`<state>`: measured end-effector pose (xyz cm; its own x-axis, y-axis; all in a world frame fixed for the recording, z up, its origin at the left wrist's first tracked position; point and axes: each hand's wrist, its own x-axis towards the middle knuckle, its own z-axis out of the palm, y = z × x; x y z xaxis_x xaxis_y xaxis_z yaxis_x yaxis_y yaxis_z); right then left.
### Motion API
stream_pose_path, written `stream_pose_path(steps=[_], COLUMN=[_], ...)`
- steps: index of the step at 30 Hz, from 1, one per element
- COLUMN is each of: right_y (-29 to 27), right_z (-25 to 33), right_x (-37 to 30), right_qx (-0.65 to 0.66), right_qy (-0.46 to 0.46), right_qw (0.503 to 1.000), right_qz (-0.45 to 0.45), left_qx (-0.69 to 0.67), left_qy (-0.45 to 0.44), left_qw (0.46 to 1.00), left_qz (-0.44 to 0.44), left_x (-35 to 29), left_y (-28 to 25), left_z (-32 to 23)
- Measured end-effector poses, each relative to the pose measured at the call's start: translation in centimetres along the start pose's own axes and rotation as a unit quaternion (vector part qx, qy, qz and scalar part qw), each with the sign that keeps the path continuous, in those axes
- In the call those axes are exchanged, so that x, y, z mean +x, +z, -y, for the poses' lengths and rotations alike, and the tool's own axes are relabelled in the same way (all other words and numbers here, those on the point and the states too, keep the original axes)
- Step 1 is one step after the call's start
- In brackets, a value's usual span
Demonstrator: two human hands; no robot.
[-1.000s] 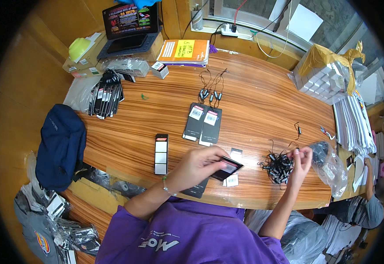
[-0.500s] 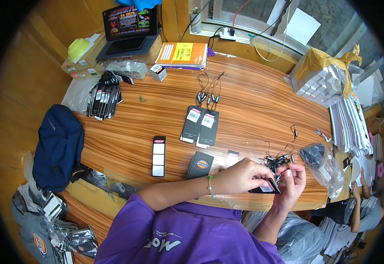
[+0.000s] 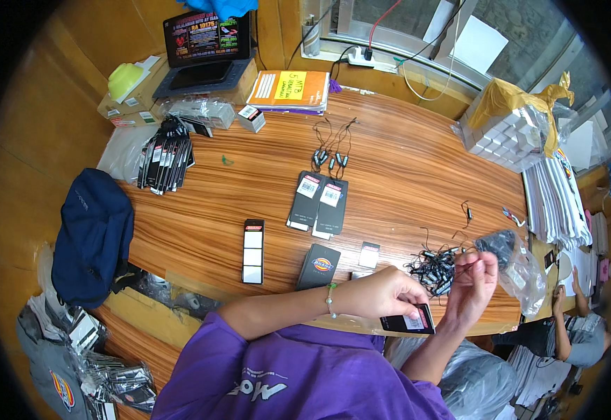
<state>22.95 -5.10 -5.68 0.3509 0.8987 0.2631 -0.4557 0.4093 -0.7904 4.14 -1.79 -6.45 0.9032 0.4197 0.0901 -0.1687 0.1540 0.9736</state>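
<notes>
My left hand point(image 3: 389, 292) is closed on a black hang tag point(image 3: 417, 323) with a white label, held low over the table's front edge. To its right, my right hand point(image 3: 474, 283) is raised with fingertips pinched on a thin dark tag string, mostly hidden by the fingers. Just left of those fingers lies a tangled pile of black tag strings point(image 3: 432, 271) with small fasteners. A stack of black tags point(image 3: 319, 266) and a small pale label card point(image 3: 369, 255) lie left of the pile. Further back, two grey tags point(image 3: 330, 208) lie with strings attached.
A black strip with white labels point(image 3: 253, 252) lies on the wooden table point(image 3: 200, 203). Bundled tags point(image 3: 165, 157), a navy pouch point(image 3: 90, 234) and notebooks point(image 3: 288, 91) are at left and back. A clear plastic bag point(image 3: 526, 280) and wrapped boxes point(image 3: 505, 133) stand right, where another person point(image 3: 564, 336) works.
My left hand has drawn the tag slightly left and down, away from the string pile. My right hand has moved right and up, apart from the tag.
</notes>
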Motion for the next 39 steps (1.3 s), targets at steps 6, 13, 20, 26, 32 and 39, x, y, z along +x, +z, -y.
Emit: stream_pose_path(steps=[6,13,20,26,32,39], right_y=[-2.5,-0.7,4.5,7.2,8.9,9.0], right_z=[2.0,3.6,0.6,-2.0,-2.6,-3.0], right_x=[2.1,2.3,0.5,0.0,0.4,0.3], right_qx=[0.183,0.165,-0.208,-0.383,-0.504,-0.517], right_qy=[0.022,-0.007,-0.009,-0.034,-0.147,-0.18], right_qw=[0.981,0.986,0.973,0.915,0.842,0.829], right_qz=[-0.064,0.03,0.103,0.12,0.124,0.112], left_qx=[0.094,0.093,0.087,0.095,0.1,0.132], left_qy=[-0.013,0.135,0.111,0.103,0.12,0.11], left_qw=[0.995,0.933,0.903,0.904,0.891,0.894], left_qz=[-0.021,-0.321,-0.405,-0.403,-0.426,-0.414], left_x=[-0.3,-1.0,-2.3,-2.4,-2.1,-2.2], left_y=[0.1,-3.2,-4.8,-4.3,-3.8,-3.2], left_z=[0.6,-1.1,-2.1,-2.5,-2.6,-2.8])
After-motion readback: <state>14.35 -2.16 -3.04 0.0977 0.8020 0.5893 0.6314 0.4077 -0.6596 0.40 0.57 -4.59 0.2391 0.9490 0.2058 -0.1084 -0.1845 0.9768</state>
